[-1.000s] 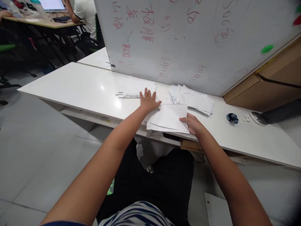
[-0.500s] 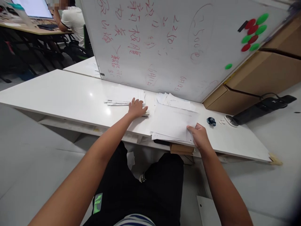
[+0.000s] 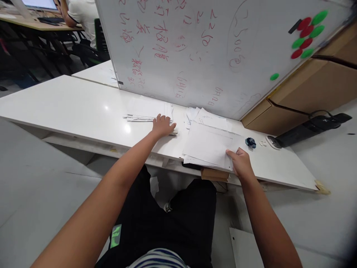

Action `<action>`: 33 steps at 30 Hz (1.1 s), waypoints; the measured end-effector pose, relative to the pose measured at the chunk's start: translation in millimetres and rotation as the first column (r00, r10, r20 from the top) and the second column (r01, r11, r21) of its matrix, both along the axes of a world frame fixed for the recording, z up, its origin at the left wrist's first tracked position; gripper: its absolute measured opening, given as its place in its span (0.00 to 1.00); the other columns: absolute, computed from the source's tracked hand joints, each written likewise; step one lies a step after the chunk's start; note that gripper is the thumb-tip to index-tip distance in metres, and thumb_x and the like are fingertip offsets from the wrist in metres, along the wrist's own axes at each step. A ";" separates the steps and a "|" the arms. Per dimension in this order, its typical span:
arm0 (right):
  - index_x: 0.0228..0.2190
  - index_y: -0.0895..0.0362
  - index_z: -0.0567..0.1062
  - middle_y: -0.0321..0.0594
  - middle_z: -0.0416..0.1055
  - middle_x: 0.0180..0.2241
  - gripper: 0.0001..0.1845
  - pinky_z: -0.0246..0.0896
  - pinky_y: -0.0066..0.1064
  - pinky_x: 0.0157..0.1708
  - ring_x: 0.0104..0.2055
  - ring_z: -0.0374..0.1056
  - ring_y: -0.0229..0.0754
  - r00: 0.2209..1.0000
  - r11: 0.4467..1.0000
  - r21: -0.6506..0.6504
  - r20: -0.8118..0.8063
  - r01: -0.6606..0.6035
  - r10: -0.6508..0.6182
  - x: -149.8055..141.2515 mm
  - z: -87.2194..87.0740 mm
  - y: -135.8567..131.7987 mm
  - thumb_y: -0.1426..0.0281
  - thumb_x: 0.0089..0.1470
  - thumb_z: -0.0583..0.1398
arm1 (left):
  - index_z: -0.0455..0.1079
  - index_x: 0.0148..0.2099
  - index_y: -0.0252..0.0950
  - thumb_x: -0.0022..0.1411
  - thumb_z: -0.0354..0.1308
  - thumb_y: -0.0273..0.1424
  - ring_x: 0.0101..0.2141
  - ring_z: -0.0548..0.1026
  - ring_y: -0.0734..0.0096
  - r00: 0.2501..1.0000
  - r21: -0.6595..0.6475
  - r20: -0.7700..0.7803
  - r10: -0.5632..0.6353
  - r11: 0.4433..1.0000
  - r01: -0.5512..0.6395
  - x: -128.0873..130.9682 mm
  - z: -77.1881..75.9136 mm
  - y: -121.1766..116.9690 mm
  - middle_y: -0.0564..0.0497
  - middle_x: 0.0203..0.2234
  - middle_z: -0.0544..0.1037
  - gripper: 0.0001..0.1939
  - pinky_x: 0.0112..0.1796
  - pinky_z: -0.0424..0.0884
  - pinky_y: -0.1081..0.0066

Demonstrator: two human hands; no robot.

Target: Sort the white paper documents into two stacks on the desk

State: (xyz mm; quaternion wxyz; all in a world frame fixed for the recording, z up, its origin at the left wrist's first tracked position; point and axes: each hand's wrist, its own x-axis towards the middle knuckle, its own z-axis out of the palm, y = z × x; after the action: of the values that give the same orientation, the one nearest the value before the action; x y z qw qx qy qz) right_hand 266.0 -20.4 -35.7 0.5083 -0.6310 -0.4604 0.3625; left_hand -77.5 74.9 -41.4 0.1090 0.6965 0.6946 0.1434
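My right hand (image 3: 241, 163) pinches the right edge of a few white paper sheets (image 3: 208, 145), thumb on top. These sheets tilt over the front edge of the white desk, their far side overlapping other papers. My left hand (image 3: 162, 125) lies palm down with the thumb spread out, at the near right corner of a stack of papers (image 3: 147, 108). Under its palm a narrow greyish object (image 3: 173, 133) pokes out; most of it is hidden, so its kind is unclear. Behind the held sheets is a loose pile of printed papers (image 3: 210, 118).
A whiteboard (image 3: 173, 44) with red writing and round magnets stands along the back of the white desk (image 3: 69, 108). Cardboard boxes (image 3: 315, 85), a dark blue crumpled item (image 3: 250, 142) and a black cylindrical device (image 3: 304, 130) are at right. Another person (image 3: 83, 18) sits far left.
The held sheets have moved right with my right hand, away from my left hand, uncovering the greyish object's end. My left hand stays by the stack. The camera view has turned right.
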 end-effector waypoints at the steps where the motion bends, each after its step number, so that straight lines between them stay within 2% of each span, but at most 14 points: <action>1: 0.23 0.56 0.70 0.34 0.73 0.25 0.11 0.66 0.30 0.33 0.30 0.70 0.39 1.000 1.000 0.019 -0.013 0.004 -0.004 -1.1 1.6 2.2 0.66 0.39 0.67 | 0.58 0.61 0.37 0.63 0.38 0.50 0.64 0.42 0.49 1.000 0.004 -0.003 0.001 1.000 -0.001 0.3 -0.7 0.3 0.42 0.63 0.56 0.32 0.59 0.44 0.50; 6: 0.32 0.55 0.73 0.39 0.76 0.33 0.14 0.68 0.36 0.39 0.37 0.72 0.44 0.978 0.982 0.170 -0.176 -0.083 0.113 -35.9 23.7 41.0 0.68 0.39 0.66 | 0.60 0.60 0.38 0.62 0.41 0.50 0.64 0.46 0.49 1.000 0.026 -0.007 -0.003 1.000 0.004 1.1 -3.5 1.0 0.41 0.62 0.58 0.31 0.58 0.45 0.50; 9: 0.39 0.55 0.72 0.40 0.77 0.36 0.20 0.68 0.39 0.40 0.39 0.72 0.46 0.934 0.957 0.198 -0.248 -0.211 0.257 -92.1 42.2 86.5 0.71 0.39 0.64 | 0.60 0.60 0.38 0.61 0.42 0.50 0.63 0.46 0.47 1.000 -0.002 -0.006 0.000 1.000 0.000 2.3 -2.6 1.1 0.41 0.61 0.59 0.31 0.58 0.45 0.49; 11: 0.42 0.56 0.70 0.40 0.76 0.35 0.23 0.69 0.39 0.38 0.36 0.73 0.45 0.915 0.950 0.142 -0.260 -0.279 0.308 -141.4 50.6 120.7 0.74 0.40 0.61 | 0.61 0.60 0.37 0.62 0.41 0.51 0.63 0.47 0.46 0.999 -0.025 -0.014 0.031 0.999 -0.032 4.3 -1.0 -0.3 0.40 0.61 0.60 0.32 0.58 0.46 0.49; 13: 0.45 0.59 0.68 0.42 0.76 0.36 0.23 0.69 0.37 0.37 0.35 0.72 0.43 0.935 0.946 0.050 -0.142 -0.321 0.325 -192.9 52.9 151.3 0.76 0.43 0.58 | 0.64 0.58 0.33 0.62 0.40 0.49 0.62 0.50 0.45 0.999 0.005 -0.043 0.028 1.000 -0.027 6.5 0.8 -3.6 0.38 0.59 0.63 0.32 0.57 0.48 0.49; 15: 0.47 0.61 0.67 0.45 0.74 0.39 0.22 0.68 0.36 0.39 0.37 0.72 0.42 0.925 0.932 -0.028 0.120 -0.360 0.361 -238.9 49.4 172.8 0.77 0.47 0.54 | 0.68 0.55 0.31 0.64 0.38 0.46 0.59 0.57 0.47 0.997 0.083 -0.071 -0.041 0.995 0.047 7.5 2.3 -7.4 0.37 0.55 0.68 0.30 0.57 0.50 0.52; 16: 0.47 0.62 0.67 0.47 0.74 0.41 0.23 0.67 0.37 0.41 0.39 0.71 0.43 0.914 0.930 -0.037 0.173 -0.365 0.366 -257.8 46.2 179.3 0.78 0.47 0.55 | 0.70 0.52 0.31 0.65 0.37 0.44 0.57 0.60 0.49 0.994 0.105 -0.080 -0.079 0.991 0.087 7.3 2.9 -8.8 0.37 0.53 0.70 0.29 0.56 0.52 0.54; 19: 0.52 0.63 0.64 0.55 0.70 0.46 0.29 0.59 0.47 0.49 0.48 0.67 0.52 0.868 0.932 -0.026 0.357 -0.361 0.346 -294.3 35.6 185.2 0.81 0.46 0.57 | 0.71 0.51 0.35 0.64 0.40 0.42 0.54 0.65 0.50 0.989 0.123 -0.096 -0.110 0.985 0.121 3.7 4.1 -10.3 0.40 0.50 0.73 0.26 0.51 0.60 0.56; 20: 0.55 0.62 0.62 0.57 0.69 0.49 0.31 0.56 0.49 0.51 0.51 0.64 0.54 0.785 0.931 -0.030 0.527 -0.365 0.325 -300.0 32.8 184.8 0.81 0.47 0.56 | 0.71 0.52 0.36 0.63 0.42 0.41 0.52 0.66 0.50 0.989 0.117 -0.100 -0.109 0.986 0.120 1.9 4.5 -10.0 0.40 0.49 0.74 0.24 0.49 0.62 0.57; 22: 0.58 0.59 0.58 0.58 0.65 0.53 0.33 0.53 0.51 0.52 0.54 0.61 0.56 0.560 0.928 -0.042 0.787 -0.371 0.260 -302.3 29.8 183.6 0.78 0.51 0.56 | 0.72 0.51 0.38 0.62 0.45 0.39 0.49 0.70 0.52 0.984 0.112 -0.114 -0.137 0.982 0.150 -1.6 5.4 -9.0 0.42 0.45 0.77 0.21 0.46 0.64 0.58; 24: 0.57 0.58 0.59 0.57 0.64 0.53 0.28 0.54 0.49 0.51 0.54 0.61 0.56 0.433 0.933 -0.021 0.882 -0.359 0.186 -290.8 29.9 182.8 0.72 0.55 0.56 | 0.75 0.45 0.40 0.63 0.43 0.38 0.46 0.72 0.53 0.984 0.124 -0.114 -0.141 0.980 0.154 -3.4 6.5 -8.1 0.44 0.41 0.78 0.20 0.44 0.66 0.60; 28: 0.53 0.58 0.65 0.52 0.64 0.54 0.21 0.56 0.43 0.50 0.53 0.62 0.52 0.415 0.941 0.097 0.908 -0.325 0.050 -222.4 27.0 175.0 0.64 0.60 0.50 | 0.75 0.40 0.39 0.65 0.41 0.39 0.46 0.72 0.56 0.999 0.138 -0.036 -0.023 0.990 0.028 -0.9 7.2 -6.8 0.45 0.40 0.79 0.22 0.44 0.67 0.63; 31: 0.54 0.58 0.65 0.49 0.61 0.57 0.22 0.52 0.40 0.54 0.57 0.58 0.48 0.415 0.929 0.160 0.910 -0.333 -0.008 -149.1 12.4 158.5 0.65 0.62 0.48 | 0.74 0.42 0.36 0.63 0.44 0.41 0.43 0.74 0.58 0.992 0.012 0.078 0.096 0.995 -0.097 0.4 7.1 -2.0 0.44 0.40 0.79 0.20 0.41 0.68 0.66; 33: 0.54 0.57 0.66 0.47 0.60 0.59 0.22 0.47 0.41 0.58 0.61 0.54 0.47 0.396 0.925 0.123 0.918 -0.358 0.031 -105.6 -2.5 145.2 0.63 0.62 0.48 | 0.73 0.42 0.36 0.62 0.45 0.42 0.41 0.75 0.57 0.982 -0.088 0.119 0.147 0.987 -0.137 -0.5 7.6 3.6 0.44 0.41 0.78 0.20 0.38 0.68 0.66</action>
State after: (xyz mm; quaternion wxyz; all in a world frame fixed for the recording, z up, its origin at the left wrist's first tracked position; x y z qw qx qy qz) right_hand 160.4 124.9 -38.2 0.2237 -0.5808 -0.7811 -0.0506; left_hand -78.0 78.4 -33.7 0.1692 0.6300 0.7394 0.1666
